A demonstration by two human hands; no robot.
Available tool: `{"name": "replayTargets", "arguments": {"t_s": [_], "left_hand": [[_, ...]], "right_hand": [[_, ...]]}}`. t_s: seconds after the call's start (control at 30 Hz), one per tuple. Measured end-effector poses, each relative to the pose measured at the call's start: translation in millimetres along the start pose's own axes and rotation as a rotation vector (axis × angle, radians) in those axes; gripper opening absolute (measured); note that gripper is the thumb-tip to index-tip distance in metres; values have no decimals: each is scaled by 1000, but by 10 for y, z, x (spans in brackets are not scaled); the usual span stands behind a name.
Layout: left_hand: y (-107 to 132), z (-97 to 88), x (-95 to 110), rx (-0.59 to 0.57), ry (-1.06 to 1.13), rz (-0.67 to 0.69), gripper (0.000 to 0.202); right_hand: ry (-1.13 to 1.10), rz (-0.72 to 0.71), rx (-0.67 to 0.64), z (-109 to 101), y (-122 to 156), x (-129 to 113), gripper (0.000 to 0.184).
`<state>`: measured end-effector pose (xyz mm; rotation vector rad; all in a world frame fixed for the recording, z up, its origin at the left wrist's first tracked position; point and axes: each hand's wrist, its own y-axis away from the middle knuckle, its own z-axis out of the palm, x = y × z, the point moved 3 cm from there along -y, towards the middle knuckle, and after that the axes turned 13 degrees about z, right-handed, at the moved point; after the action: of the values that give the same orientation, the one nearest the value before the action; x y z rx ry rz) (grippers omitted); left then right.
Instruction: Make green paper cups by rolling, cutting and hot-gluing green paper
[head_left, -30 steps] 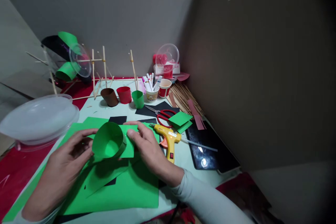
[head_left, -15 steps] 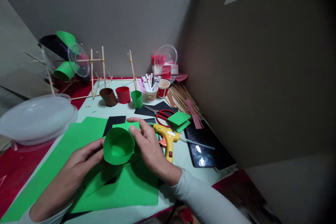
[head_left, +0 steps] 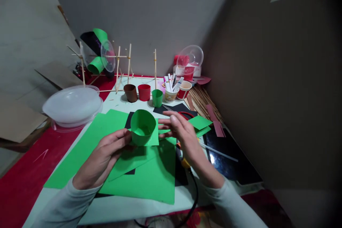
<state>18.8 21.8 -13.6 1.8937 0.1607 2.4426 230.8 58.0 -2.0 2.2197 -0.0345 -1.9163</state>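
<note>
My left hand [head_left: 105,153] pinches a green paper cup [head_left: 143,135] at its left side, above the sheets. The cup stands on a flat square piece of green paper [head_left: 155,138], whose corner juts out at the right. My right hand [head_left: 184,135] is off the cup, its fingers stretched toward the square's right edge and holding nothing. Beneath the right hand a yellow glue gun [head_left: 185,164] is mostly hidden. Large green sheets [head_left: 157,181] lie below both hands.
Behind stand a brown cup [head_left: 130,93], a red cup [head_left: 144,93], a small green cup [head_left: 157,98] and a marker tub [head_left: 171,96]. Red-handled scissors [head_left: 187,114], folded green paper [head_left: 200,123] and a black tablet [head_left: 227,156] lie right. Plastic lids [head_left: 72,105] lie left, near a stick frame [head_left: 118,66].
My right hand has come off the cup and moved right, with its fingers opened. The cup now tilts less toward me and its square base shows. The view has swung left.
</note>
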Motion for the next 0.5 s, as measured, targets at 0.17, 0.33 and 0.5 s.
{"name": "replayTargets", "arguments": {"t_s": [0.17,0.33,0.5], "left_hand": [[8,-89,-24,65,91,-23,45],[16,-149,-25,150,142,-39,51],[-1,-157,-15,206,153,-56,61]], "right_hand": [[405,-126,126,-557,57,-176,28],[844,-137,199,-845,-23,-221,23],[1163,-96,166,-836,-133,-217,28]]}}
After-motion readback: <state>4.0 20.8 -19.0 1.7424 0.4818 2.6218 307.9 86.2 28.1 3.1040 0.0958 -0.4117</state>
